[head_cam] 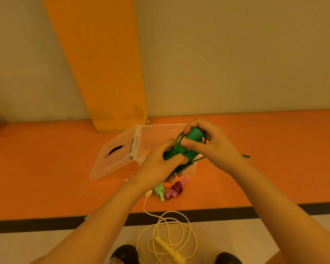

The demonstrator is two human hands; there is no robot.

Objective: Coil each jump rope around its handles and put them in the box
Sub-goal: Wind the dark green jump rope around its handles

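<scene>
I hold a dark green jump rope above the clear plastic box. My left hand grips the lower part of its handles, where the cord is wound in coils. My right hand pinches the upper handle end and a loose loop of green cord. On the orange floor below lie a coiled light green rope and a coiled pink rope. A yellow rope lies uncoiled near my feet, one handle beside the light green bundle.
The box's clear lid lies open to the left, hinged flat on the floor. An orange pillar stands behind the box against the wall. A black stripe crosses the floor. My shoes are at the bottom edge.
</scene>
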